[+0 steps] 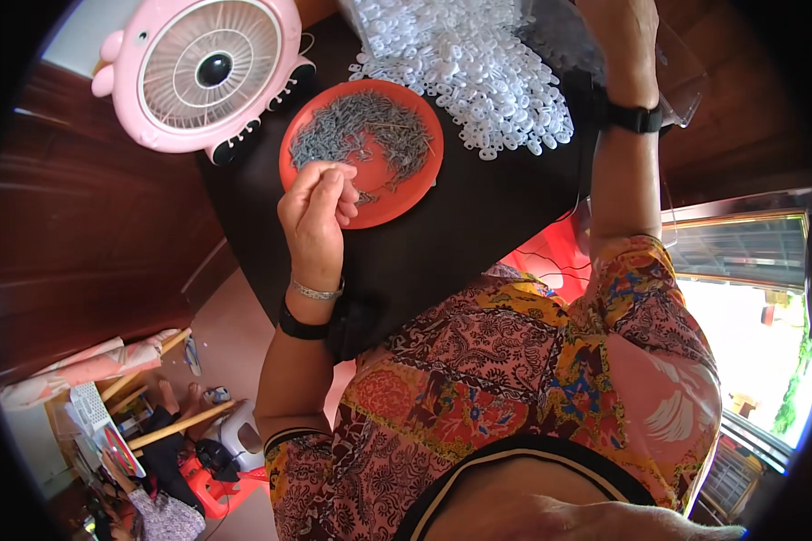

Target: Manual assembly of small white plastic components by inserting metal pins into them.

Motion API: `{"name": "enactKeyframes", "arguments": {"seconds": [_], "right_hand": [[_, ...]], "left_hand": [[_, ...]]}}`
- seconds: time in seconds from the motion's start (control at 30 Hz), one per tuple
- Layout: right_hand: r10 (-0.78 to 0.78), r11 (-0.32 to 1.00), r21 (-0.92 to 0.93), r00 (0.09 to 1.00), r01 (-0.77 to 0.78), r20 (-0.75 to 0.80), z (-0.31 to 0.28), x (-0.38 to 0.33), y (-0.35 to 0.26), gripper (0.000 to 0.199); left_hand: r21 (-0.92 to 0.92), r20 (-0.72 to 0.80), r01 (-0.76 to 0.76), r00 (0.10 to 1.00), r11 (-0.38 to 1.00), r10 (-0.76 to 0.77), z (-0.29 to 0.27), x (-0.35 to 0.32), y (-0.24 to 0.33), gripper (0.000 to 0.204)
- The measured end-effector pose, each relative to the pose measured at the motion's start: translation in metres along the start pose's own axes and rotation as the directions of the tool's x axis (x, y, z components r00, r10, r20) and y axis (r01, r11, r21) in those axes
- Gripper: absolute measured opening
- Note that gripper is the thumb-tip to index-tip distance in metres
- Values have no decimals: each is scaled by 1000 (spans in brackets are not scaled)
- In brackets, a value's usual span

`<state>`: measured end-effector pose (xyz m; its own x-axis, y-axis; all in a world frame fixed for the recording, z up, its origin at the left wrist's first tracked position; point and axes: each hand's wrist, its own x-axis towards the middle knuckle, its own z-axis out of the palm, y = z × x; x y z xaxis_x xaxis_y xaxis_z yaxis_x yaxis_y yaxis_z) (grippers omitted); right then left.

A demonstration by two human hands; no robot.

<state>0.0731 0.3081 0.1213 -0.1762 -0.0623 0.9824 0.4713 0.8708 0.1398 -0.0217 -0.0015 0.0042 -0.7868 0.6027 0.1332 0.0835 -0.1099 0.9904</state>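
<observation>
Dark reddish-brown panelling (72, 225) lines the left of the room, a bright window (758, 352) opens on the right, and pinkish floor (235, 334) shows beyond the desk's near left corner, where another person in a patterned top (167, 518) is by a red stool (212, 487). Between them stands the black desk (478, 212), its surface dark and smooth. Toward its far edge spreads a heap of small white pieces (505, 108), loose at the front, with clear plastic (564, 36) behind. Near the left edge stands a pink animal-shaped fan (215, 70); between fan and heap sits a round orange-red plate (392, 209). Over the plate's near rim is the left hand (316, 203), thumb and fingers drawn together at the tips; I cannot tell whether anything is pinched there. Toward the desk's far right corner, the right hand (622, 32) runs out of view, so its grip cannot be told. Smallest are the slim grey pieces (334, 126) scattered over the plate, with bare patches among them. No separate finished pile can be made out; judging by heap and plate, much seems left.
</observation>
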Motion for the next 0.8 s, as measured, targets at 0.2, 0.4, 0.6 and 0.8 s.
{"name": "enactKeyframes", "arguments": {"seconds": [0.2,0.4,0.6,0.8], "right_hand": [[-256,606,610,601,-511,757,8,-56,-56,15],[-725,562,755,239,-338,647,6,-82,-115,18],[-742,576,771,223,-272,632,13,-96,-144,15],[-691,536,816,443,-216,572,22,-98,-146,13]], "left_hand": [[-34,-69,7,998,999,-10,-12,5,-7,21],[-86,-115,30,993,996,-40,-19,9,-10,20],[-82,-86,56,994,995,-63,-16,11,-11,20],[-65,-75,80,994,995,-85,-15,11,-13,20]]}}
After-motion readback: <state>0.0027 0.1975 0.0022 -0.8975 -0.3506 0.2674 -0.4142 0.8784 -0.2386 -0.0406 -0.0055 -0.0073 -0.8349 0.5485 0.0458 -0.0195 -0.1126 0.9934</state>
